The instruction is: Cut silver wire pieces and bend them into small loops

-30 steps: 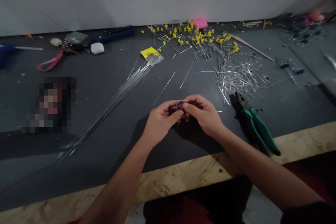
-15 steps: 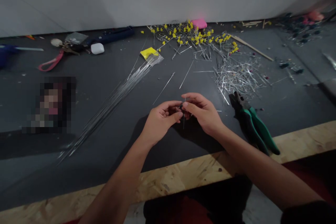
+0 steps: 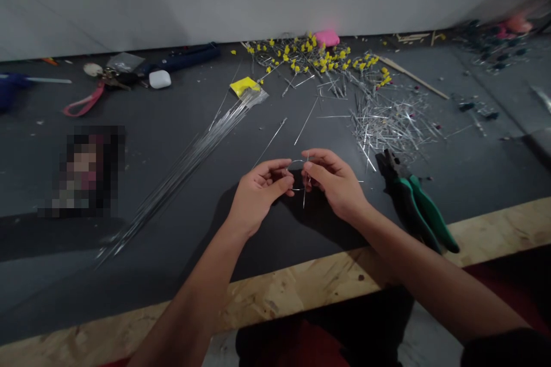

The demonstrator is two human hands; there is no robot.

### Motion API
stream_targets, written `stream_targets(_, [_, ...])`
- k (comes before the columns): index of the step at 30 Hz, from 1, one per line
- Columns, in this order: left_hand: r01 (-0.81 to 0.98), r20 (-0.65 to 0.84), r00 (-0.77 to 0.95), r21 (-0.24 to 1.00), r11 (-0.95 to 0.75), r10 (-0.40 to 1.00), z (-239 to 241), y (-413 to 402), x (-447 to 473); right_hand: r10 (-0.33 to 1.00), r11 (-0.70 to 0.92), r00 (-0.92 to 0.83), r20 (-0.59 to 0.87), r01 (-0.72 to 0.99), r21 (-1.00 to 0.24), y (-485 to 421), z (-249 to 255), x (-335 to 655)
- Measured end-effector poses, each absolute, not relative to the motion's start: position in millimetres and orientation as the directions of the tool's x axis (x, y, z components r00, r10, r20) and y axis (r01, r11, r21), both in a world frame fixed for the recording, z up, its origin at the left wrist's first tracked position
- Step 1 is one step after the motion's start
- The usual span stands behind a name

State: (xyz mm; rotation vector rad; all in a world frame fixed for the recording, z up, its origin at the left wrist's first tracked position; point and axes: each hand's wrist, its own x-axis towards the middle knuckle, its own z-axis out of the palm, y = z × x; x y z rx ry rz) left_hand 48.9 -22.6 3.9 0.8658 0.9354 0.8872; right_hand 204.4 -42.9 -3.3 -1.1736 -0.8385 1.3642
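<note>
Between my hands is a thin metal wire (image 3: 297, 189), bent into a loop. My left hand (image 3: 262, 189) pinches the loop's left side between thumb and fingers. On the other side, my right hand (image 3: 329, 180) is closed on the wire, and a straight length of it stands out above and below the fingertips. Just beyond my hands lie a single wire with a twisted end (image 3: 271, 140) and another straight wire (image 3: 306, 121). To the right of my right hand rest pliers (image 3: 415, 200) with green and black handles.
A long bundle of straight wires (image 3: 181, 175) lies on the left. Behind are a heap of short wire pieces (image 3: 387, 123), yellow-tipped wires (image 3: 318, 57), a pink lump (image 3: 327, 38) and a wooden stick (image 3: 413, 77). Keys (image 3: 114, 77) and a white case (image 3: 159, 79) sit at the back left.
My left hand has moved a little left, away from the right one. The gap between my hands has widened, and the wire loop now shows in it.
</note>
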Motion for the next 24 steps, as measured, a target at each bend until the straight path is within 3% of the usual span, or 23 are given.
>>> stream_targets(4, [-0.211,-0.291,0.281,0.911,0.355,0.914,3.4,-20.8,48.1,0.973,-0.144,0.125,-0.192,-0.314,-0.938,-40.0,-4.8,206.4])
stream_targets(9, [-0.036,-0.270,0.200,0.958,0.283,0.942,6.9,-17.2,43.6,0.951,-0.147,0.212,-0.225,-0.330,-0.932,-31.4,-4.2,215.7])
stream_targets(14, [0.210,-0.313,0.323,0.944,0.255,0.893,8.8,-18.6,40.6,0.915,-0.088,0.347,-0.205,-0.326,-0.941,-19.4,-3.7,232.1])
stream_targets(19, [0.405,-0.198,0.411,0.914,0.017,0.890,8.9,-23.3,41.8,0.896,-0.066,0.402,-0.189,-0.299,-0.952,-10.1,-9.5,242.0])
stream_targets(24, [0.589,-0.087,0.461,0.775,-0.231,0.883,14.9,-21.5,36.3,0.882,-0.043,0.435,-0.184,-0.314,-0.948,-5.7,-14.1,245.0])
